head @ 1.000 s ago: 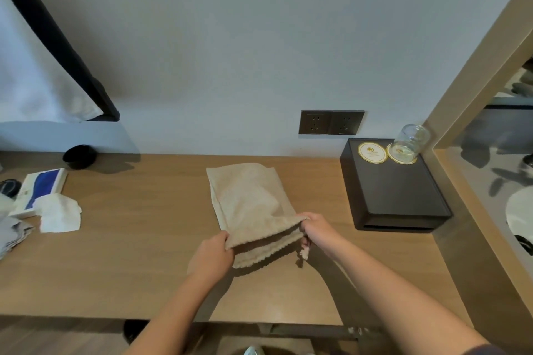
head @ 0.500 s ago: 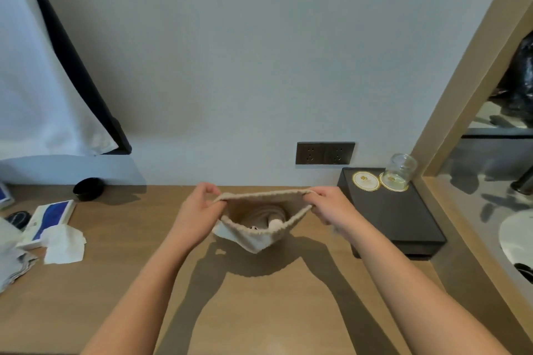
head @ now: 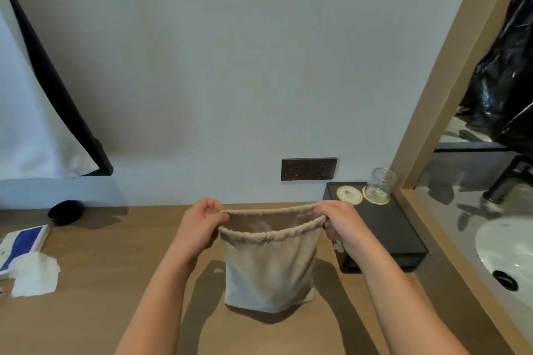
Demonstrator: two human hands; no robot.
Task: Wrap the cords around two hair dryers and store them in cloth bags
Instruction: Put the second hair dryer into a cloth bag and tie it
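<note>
Beige cloth bag [head: 268,265], one, soft woven fabric with a gathered drawstring rim, hangs upright at lower centre, mouth upward, base near the wooden desk [head: 115,282]; left hand [head: 199,226] and right hand [head: 341,225] each pinch the rim's opposite ends, stretching it wide.

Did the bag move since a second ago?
Yes, up. The cloth bag lay flat on the table; now the left hand and right hand hold it upright by its rim.

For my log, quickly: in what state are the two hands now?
Left hand: closed, pinching the rim of the cloth bag.
Right hand: closed, gripping the opposite side of the rim.
</note>
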